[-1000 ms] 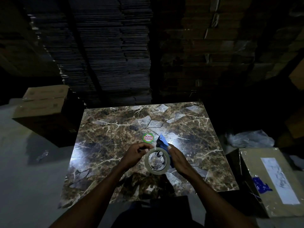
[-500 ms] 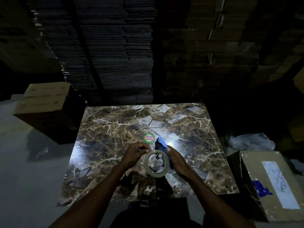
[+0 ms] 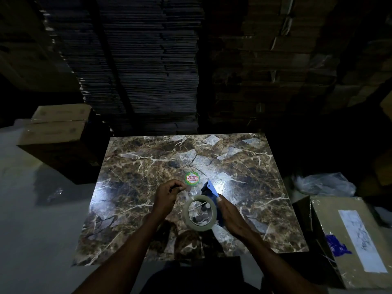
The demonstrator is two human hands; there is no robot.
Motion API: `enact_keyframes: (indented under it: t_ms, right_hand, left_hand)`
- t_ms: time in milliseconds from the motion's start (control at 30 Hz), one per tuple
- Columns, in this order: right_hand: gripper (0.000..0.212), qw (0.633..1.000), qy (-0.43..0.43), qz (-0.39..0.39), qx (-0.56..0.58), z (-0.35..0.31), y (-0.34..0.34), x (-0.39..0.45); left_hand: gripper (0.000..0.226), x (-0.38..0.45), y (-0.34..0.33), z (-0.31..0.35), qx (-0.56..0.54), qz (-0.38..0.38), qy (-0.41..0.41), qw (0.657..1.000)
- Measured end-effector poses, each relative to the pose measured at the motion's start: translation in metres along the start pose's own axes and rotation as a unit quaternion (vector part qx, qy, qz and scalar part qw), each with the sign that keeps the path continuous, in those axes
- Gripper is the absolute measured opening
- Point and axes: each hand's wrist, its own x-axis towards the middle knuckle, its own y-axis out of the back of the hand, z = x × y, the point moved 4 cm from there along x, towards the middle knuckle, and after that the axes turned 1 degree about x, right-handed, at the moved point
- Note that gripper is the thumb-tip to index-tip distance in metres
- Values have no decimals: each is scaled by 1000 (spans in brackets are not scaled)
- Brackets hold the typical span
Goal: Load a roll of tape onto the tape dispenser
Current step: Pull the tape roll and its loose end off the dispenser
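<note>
The right hand (image 3: 230, 217) has its grip closed around the blue tape dispenser (image 3: 209, 190), thumb along the near side, holding it low over the tabletop (image 3: 131, 166) with the blue blade end pointing toward 12 o'clock. The roll of tape (image 3: 199, 213) sits against the dispenser's left side, its open core facing up so the marble pattern shows through; whether it is fully seated on the hub I cannot tell in this dim light. At about 10 o'clock from the roll, the left hand (image 3: 168, 195) is curled, its fingertips (image 3: 180, 187) pinched together on what looks like a thin strip of clear tape that runs back down to the roll. Just past that hand, toward 12 o'clock, a round green and red sticker (image 3: 192, 178) lies flat on the marble. Off the tabletop at 3 o'clock stands a taped cardboard box (image 3: 347, 247) with a white label, and a crumpled plastic bag (image 3: 324, 184) lies beyond it. At 10 o'clock two more cartons (image 3: 57, 126) are stacked, and tall piles of flattened cardboard (image 3: 144, 71) rise at 12 o'clock.
</note>
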Motion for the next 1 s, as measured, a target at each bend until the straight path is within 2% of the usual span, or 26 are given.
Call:
enact_keyframes:
  t_ms: [233, 367, 633, 767, 1000]
  right_hand:
    - [35, 1000, -17, -16, 8, 1, -7, -10]
    - [36, 999, 26, -30, -16, -10, -7, -13]
    - [36, 998, 29, -31, -47, -9, -4, -25]
    - [36, 998, 22, -27, -45, -6, -2, -27]
    - [36, 995, 42, -61, -66, -12, -8, -27]
  left_hand:
    - [24, 2, 2, 7, 15, -4, -25, 1000]
    - [31, 2, -7, 15, 19, -19, -33, 999]
    - [18, 6, 4, 4, 16, -3, -13, 1000]
    - [20, 4, 3, 4, 14, -6, -14, 1000]
    - [39, 2, -6, 19, -6, -7, -33, 999]
